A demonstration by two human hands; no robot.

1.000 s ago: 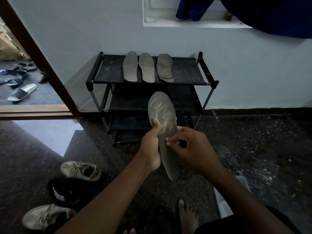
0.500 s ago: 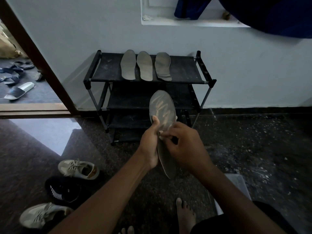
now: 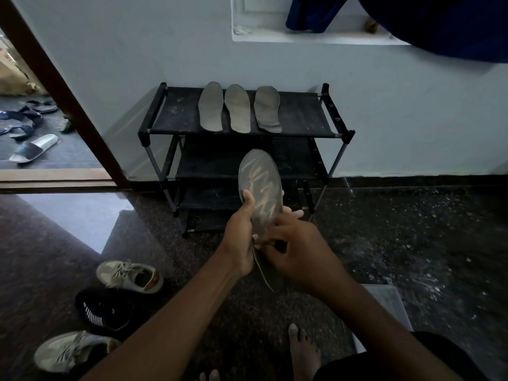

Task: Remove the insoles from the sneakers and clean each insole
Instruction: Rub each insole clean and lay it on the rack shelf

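Left hand [image 3: 242, 235]: grips the held insole [image 3: 259, 182], thumb on its face. Right hand [image 3: 297, 251]: fingers curled at mid-insole, slid slightly heelward since a second ago; contents indiscernible. Held insole: before the shoe rack [image 3: 302, 116], forefoot streaked, so wiping is likely progressing. Three insoles [image 3: 238, 108]: atop the rack. Sneakers [image 3: 129, 276]: left of the rack.

The left hand [image 3: 239, 237], right hand [image 3: 299, 254], forearms [image 3: 170, 320] and foot [image 3: 303, 350] are bare; a dark garment [image 3: 428, 361] covers the right leg.

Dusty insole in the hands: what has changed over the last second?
The right hand slid slightly down the dusty grey insole towards its heel, fingers curled on it. The left hand keeps gripping it. Three grey insoles on the black rack stayed put.
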